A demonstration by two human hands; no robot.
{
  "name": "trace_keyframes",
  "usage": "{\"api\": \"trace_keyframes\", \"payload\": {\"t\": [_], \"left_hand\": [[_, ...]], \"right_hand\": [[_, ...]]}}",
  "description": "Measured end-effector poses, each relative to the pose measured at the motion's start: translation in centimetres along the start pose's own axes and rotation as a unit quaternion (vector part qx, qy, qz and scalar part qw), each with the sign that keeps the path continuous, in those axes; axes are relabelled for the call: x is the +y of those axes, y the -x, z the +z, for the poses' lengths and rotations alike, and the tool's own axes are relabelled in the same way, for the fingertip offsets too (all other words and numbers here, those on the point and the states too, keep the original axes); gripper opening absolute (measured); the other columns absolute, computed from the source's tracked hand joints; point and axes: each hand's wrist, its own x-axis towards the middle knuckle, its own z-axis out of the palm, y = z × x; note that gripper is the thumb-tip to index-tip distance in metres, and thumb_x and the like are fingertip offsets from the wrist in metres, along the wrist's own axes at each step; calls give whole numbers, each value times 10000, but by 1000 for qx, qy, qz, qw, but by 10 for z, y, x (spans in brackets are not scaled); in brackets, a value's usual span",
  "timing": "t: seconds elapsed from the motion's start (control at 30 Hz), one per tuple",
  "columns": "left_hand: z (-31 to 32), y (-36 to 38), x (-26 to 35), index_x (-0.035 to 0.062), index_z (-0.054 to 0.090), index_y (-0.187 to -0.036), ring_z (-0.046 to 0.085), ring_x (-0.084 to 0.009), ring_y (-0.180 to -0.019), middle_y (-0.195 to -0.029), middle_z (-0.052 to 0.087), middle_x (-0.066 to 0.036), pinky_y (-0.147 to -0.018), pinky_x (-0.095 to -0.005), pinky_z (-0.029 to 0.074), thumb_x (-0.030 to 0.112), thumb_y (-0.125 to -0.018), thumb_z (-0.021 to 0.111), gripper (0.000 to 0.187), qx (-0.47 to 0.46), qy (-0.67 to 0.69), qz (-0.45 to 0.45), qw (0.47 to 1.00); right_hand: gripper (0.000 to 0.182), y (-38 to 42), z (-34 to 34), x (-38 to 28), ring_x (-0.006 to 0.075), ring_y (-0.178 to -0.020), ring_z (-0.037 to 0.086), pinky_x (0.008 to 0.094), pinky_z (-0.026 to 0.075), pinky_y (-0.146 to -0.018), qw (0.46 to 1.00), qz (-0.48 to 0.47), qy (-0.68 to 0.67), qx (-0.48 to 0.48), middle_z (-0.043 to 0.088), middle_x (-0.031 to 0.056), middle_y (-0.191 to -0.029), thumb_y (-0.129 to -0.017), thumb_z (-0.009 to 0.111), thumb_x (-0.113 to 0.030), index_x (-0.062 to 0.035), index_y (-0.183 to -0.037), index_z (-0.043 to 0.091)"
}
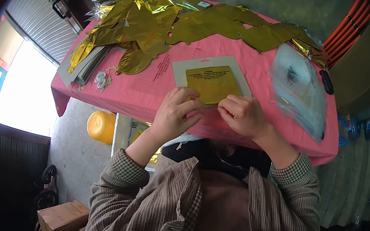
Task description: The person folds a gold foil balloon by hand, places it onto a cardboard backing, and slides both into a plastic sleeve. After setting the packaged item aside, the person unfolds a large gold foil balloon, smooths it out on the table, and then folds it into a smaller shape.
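Right hand [244, 116]: fingers curled, thumb and forefinger appear pressed together on the near edge of the packet [213, 87], right of its middle; whether film or card is in the pinch cannot be made out. Left hand [179, 111]: fingers bent over the packet's near left corner, thumb lower and apart from them; cannot tell whether it grips anything. Key relation: the packet lies straight ahead of both hands, touching, its near edge running across the gap between them. Neither hand is clearly nearer. Long axis appears to run side to side, foreshortening allowed for; the grey card [179, 80] shows around the gold panel, its hang-hole at the far edge. Further out on the pink tabletop [138, 92]: clear bags [297, 90] to the right, nearer the right hand; white rings [101, 79] and a stack of grey cards [90, 68] to the far left; flat gold foil shapes [204, 24] spread along the far side, well apart from both hands.
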Motion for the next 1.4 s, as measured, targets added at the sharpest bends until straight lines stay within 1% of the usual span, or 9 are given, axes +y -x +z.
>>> {"api": "trace_keyframes", "payload": {"t": [0.17, 0.3, 0.5, 0.6, 0.67, 0.8, 0.87, 1.17, 1.4], "left_hand": [[1, -2, -7, 57, 601, -750, 528, -238, -859, -913, 547, -69, -723, -336, 449, 5, -675, 689, 127, -46, 110, -9, 993], [0, -3, -12, 68, 564, -736, 526, -246, -872, -892, 547, -48, -752, -350, 441, 43, -674, 695, 148, -76, 114, -1, 991], [-7, -7, -11, 62, 533, -733, 518, -247, -851, -818, 536, -58, -742, -340, 441, 4, -664, 696, 186, -79, 167, 6, 983], [-15, -5, -11, 60, 483, -687, 530, -239, -869, -818, 558, -53, -744, -341, 450, -24, -688, 701, 234, -138, 204, -55, 968], [-14, 0, -18, 64, 548, -741, 537, -234, -844, -796, 560, -46, -803, -360, 456, -19, -682, 712, 193, -139, 239, -75, 958], [-19, 2, -16, 65, 610, -806, 546, -239, -830, -791, 569, -48, -855, -381, 451, -11, -675, 714, 184, -114, 180, -40, 976], [-18, 6, -18, 66, 640, -828, 550, -247, -843, -802, 578, -52, -876, -393, 449, 1, -672, 709, 183, -79, 102, 44, 991], [-21, 15, -4, 62, 600, -813, 545, -244, -894, -895, 586, -51, -812, -367, 464, 30, -685, 665, 147, -42, 34, 27, 998], [-18, 13, -7, 57, 603, -841, 557, -254, -913, -963, 607, -61, -792, -362, 468, 91, -714, 673, 149, -78, 11, 39, 996]], "right_hand": [[72, 0, 1, -1, 270, -550, 572, 355, 444, -474, 1000, 2, -12, 0, 559, 75, -642, -708, 636, -50, -57, -698, 565], [82, 2, 4, -1, 268, -541, 567, 353, 440, -467, 1000, 5, -9, -9, 556, 76, -635, -705, 629, -44, -56, -688, 550], [89, 5, 5, 0, 265, -535, 565, 351, 441, -466, 1000, -1, 5, -15, 555, 74, -631, -692, 626, -39, -59, -684, 540], [92, 8, 5, 1, 266, -532, 564, 351, 443, -468, 1000, 1, 5, -15, 554, 74, -630, -688, 625, -34, -57, -683, 537], [93, 9, 6, 1, 266, -531, 563, 351, 445, -470, 1000, 1, 4, -12, 554, 75, -631, -687, 625, -33, -56, -682, 535], [92, 12, 8, 0, 264, -537, 565, 349, 450, -479, 1000, 1, -13, -16, 553, 76, -635, -694, 625, -33, -56, -684, 536], [91, 12, 8, -1, 263, -539, 565, 349, 451, -482, 1000, 1, -14, -13, 553, 75, -637, -696, 625, -35, -57, -686, 537], [119, 11, -5, -6, 244, -533, 569, 340, 452, -482, 999, -18, -13, -39, 564, 64, -644, -727, 682, -124, -61, -721, 581], [121, 20, -7, -1, 229, -510, 564, 323, 422, -450, 997, 20, -65, 22, 561, 83, -603, -746, 695, -132, -44, -727, 614]]}}
